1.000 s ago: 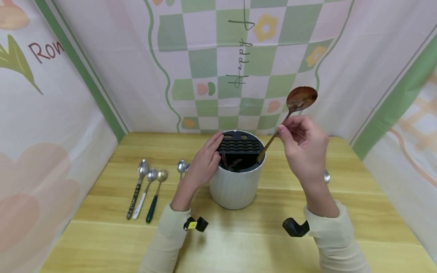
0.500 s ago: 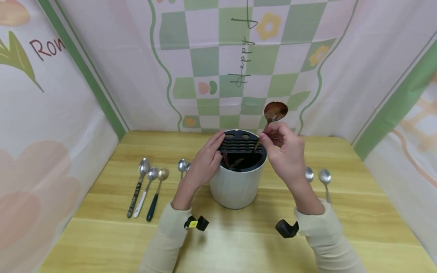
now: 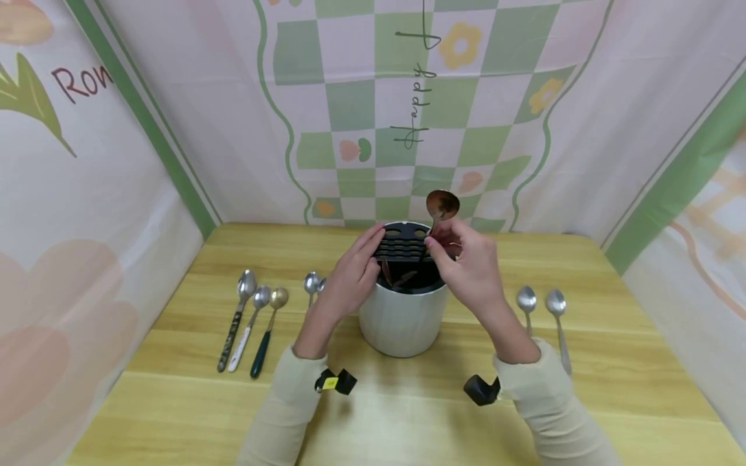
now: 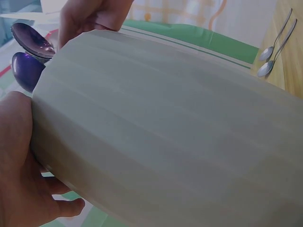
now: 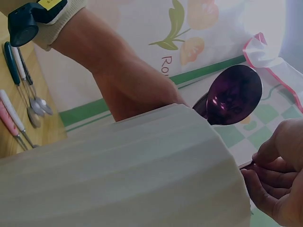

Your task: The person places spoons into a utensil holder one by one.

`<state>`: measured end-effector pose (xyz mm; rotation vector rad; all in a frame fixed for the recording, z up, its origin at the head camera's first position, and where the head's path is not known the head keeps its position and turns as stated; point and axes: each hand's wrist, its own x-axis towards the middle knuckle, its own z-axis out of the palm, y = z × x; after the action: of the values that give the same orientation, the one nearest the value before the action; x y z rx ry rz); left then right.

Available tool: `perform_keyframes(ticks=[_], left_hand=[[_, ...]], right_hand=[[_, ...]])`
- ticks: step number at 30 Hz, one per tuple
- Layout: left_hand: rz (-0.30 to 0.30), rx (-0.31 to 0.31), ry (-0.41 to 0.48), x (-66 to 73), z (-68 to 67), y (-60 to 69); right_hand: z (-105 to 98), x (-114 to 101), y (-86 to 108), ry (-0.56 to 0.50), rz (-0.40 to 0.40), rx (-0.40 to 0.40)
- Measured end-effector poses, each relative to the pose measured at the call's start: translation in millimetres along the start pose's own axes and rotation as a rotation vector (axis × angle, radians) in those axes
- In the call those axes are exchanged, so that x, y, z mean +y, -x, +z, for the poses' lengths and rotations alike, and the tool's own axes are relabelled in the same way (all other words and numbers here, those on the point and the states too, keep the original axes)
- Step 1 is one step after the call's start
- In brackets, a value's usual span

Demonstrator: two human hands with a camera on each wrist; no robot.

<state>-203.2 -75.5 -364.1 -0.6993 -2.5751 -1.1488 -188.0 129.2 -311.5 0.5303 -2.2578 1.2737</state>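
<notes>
My right hand pinches the handle of a copper-coloured spoon, bowl up, over the black slotted lid of a white ribbed utensil holder. The handle points down at the slots; whether its tip is inside one is hidden. Against the holder's left side and rim rests my left hand, its fingers straight along the lid's edge. Two dark, shiny spoon bowls rise above the rim in the right wrist view, the nearer bowl partly covering the other. My right fingers grip near the rim there.
Left on the wooden table lie a black-patterned spoon, a white-handled spoon and a green-handled spoon. Two spoons are partly behind my left arm. Two silver spoons lie at the right. A printed cloth hangs behind.
My right hand has moved left and slightly down with the spoon, from the holder's right rim to over the lid's slots. My left hand stays on the holder.
</notes>
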Motion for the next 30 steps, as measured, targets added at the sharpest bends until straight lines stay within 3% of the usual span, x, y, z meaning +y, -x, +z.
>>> perform_keyframes(ticks=[9, 20, 30], left_hand=[[-0.002, 0.010, -0.008, -0.1, 0.5, -0.6], [-0.001, 0.009, -0.008, 0.4, 0.1, 0.1], [0.001, 0.010, -0.008, -1.2, 0.5, -0.1]], right_hand=[[7.2, 5.2, -1.4, 0.040, -0.052, -0.042], [12.2, 9.1, -0.7, 0.065, -0.041, -0.108], [15.1, 10.3, -2.0, 0.094, -0.046, -0.104]])
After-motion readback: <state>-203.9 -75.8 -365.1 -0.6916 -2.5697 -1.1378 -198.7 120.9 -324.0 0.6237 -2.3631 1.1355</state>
